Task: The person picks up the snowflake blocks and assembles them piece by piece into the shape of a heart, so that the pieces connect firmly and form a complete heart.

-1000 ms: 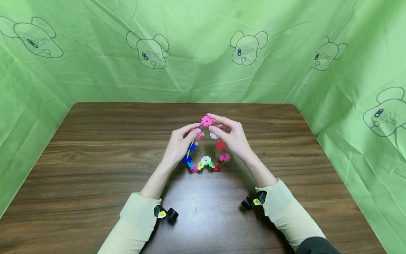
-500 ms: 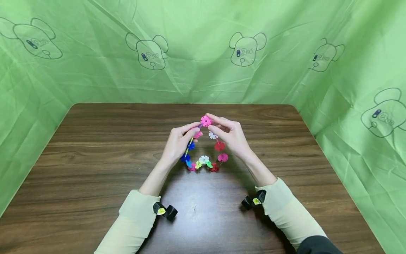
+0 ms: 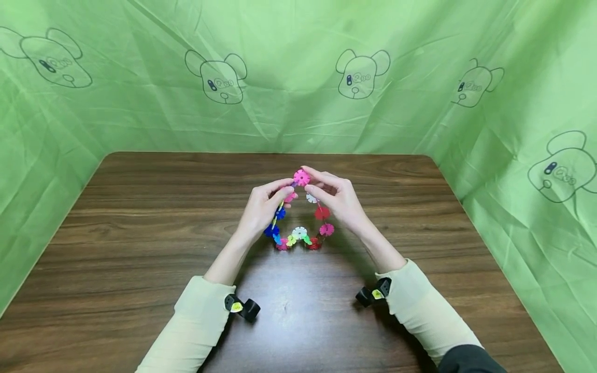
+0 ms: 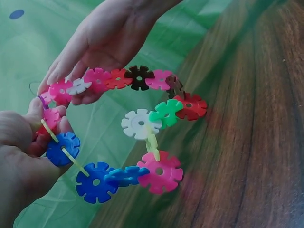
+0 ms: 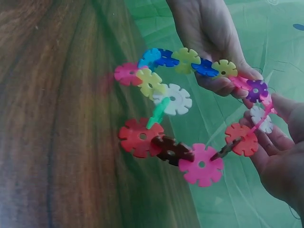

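Between the two hands is a closed-looking loop of colourful notched plastic snowflake discs, linked edge to edge. My left hand (image 3: pixel 262 210) pinches the loop's upper left, near a purple disc (image 5: pixel 257 91) and a pink one beside it. My right hand (image 3: pixel 338 199) holds a bright pink disc (image 3: pixel 301 177) at the top, between thumb and fingers. The pink and purple discs meet there; how deep their slots engage cannot be made out. At the loop's bottom, a white disc (image 4: pixel 141 124) bends inward between a green disc (image 4: pixel 166 114) and yellow ones. Blue discs (image 4: pixel 96 182) run down the left side.
A dark wood-grain table (image 3: pixel 154 217) lies under the hands. Green cloth (image 3: pixel 289 124) with printed bear heads hangs behind and at the sides. Black wrist cameras (image 3: pixel 242 307) sit on both light-coloured sleeves.
The hands keep the same hold on the loop. Hands and loop appear slightly further left in the head view, while the backdrop has also shifted a little.
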The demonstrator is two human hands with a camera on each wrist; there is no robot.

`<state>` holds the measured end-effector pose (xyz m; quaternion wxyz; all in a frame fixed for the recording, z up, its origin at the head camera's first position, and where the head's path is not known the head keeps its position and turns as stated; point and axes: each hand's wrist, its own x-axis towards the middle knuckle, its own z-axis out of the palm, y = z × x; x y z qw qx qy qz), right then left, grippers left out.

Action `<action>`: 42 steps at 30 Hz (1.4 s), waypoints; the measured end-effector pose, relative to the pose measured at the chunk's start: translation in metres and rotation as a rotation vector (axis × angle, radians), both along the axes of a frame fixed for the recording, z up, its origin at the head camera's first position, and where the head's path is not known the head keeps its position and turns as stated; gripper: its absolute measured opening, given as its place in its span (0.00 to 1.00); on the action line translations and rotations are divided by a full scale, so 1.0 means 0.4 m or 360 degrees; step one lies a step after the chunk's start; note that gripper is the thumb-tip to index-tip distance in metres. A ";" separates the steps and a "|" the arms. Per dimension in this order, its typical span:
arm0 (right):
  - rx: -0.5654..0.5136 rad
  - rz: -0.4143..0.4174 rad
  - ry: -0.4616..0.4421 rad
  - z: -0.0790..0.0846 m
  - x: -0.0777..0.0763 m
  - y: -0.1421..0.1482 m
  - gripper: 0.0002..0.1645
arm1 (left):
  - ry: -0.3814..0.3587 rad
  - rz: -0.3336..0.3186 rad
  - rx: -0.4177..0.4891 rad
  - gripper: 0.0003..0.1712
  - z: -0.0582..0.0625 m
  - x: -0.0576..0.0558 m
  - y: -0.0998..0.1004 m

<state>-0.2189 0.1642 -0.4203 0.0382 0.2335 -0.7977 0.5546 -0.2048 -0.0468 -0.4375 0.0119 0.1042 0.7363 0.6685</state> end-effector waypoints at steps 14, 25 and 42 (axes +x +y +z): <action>0.0225 0.0047 -0.0296 -0.028 0.009 0.054 0.20 | -0.0050 -0.0033 0.0029 0.19 0.005 -0.015 -0.015; 0.0226 0.0028 -0.0228 -0.016 0.008 0.058 0.17 | -0.0028 -0.0006 -0.0301 0.27 0.021 -0.013 -0.041; -0.0048 -0.0034 0.0078 0.032 0.028 0.029 0.21 | -0.0669 0.0001 -0.0463 0.50 0.074 -0.019 -0.087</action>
